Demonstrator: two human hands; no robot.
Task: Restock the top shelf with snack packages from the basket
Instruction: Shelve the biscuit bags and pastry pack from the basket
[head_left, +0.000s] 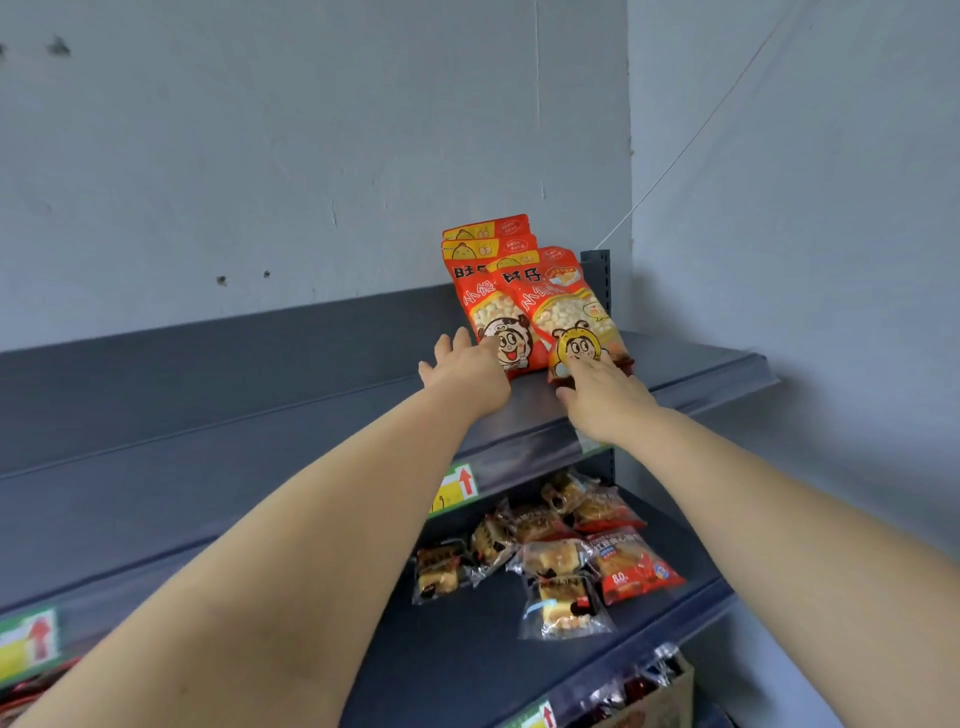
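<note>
Red plastic snack bags are stood at the far right of the top shelf (260, 395), leaned back on the wall (311, 156)

Front bag (569, 317) is gripped by the right hand (605, 402) at its bottom edge. Fingers are laid close together over the lower front, thumb at the bottom seam; whether the thumb is tucked under cannot be told

Left hand (465, 376) is held flat with fingers (444, 345) spread and straight. The thumb-side part is touching the lower corner of the left bag (493, 317), and the outer fingertips are held apart from it over bare shelf

More bags (488, 234) are stacked upright just beyond both sets of fingertips

Bags are judged light, puffy, soft-walled and slick. Small pale balls are seen through the window, probably brittle, so squeezing is to be avoided. Best hold is judged to be the flat bottom or top seam, or the side edges, not the bulging middle

Step is judged as the front bag being set upright against the row. A forward slide is likely on release, so a steadying push from the spread fingers is called for

Cake packets (550, 556) are seen well below the wrists on the lower shelf (467, 649)
</note>
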